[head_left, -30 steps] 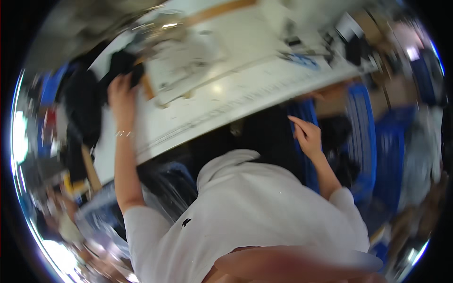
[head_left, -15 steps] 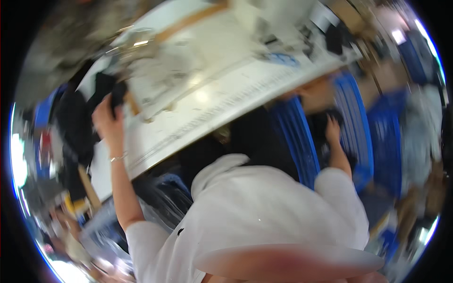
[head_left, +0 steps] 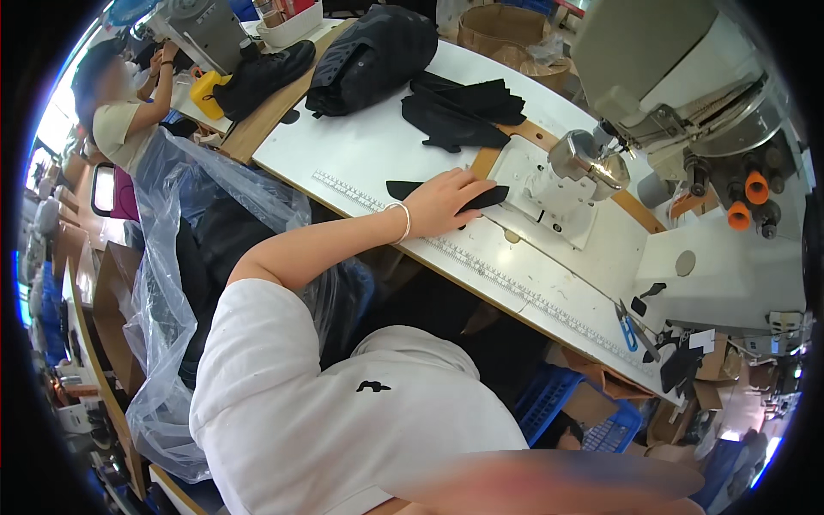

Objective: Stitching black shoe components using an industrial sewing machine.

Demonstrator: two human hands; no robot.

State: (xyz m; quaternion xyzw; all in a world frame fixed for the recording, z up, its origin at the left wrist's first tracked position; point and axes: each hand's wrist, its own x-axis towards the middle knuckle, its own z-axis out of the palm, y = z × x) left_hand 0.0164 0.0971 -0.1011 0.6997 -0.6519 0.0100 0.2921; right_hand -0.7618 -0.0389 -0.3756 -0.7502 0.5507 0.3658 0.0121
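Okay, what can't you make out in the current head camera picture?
In the head view:
Black strip: its middle is hidden under the left hand, as is whether that grip pinches or merely rests.
Right hand: mostly hidden by the white shirt, near the blue basket; I can't tell what it holds.
Sewing machine: top cut off by the upper edge.
Ruler: markings too small to read.
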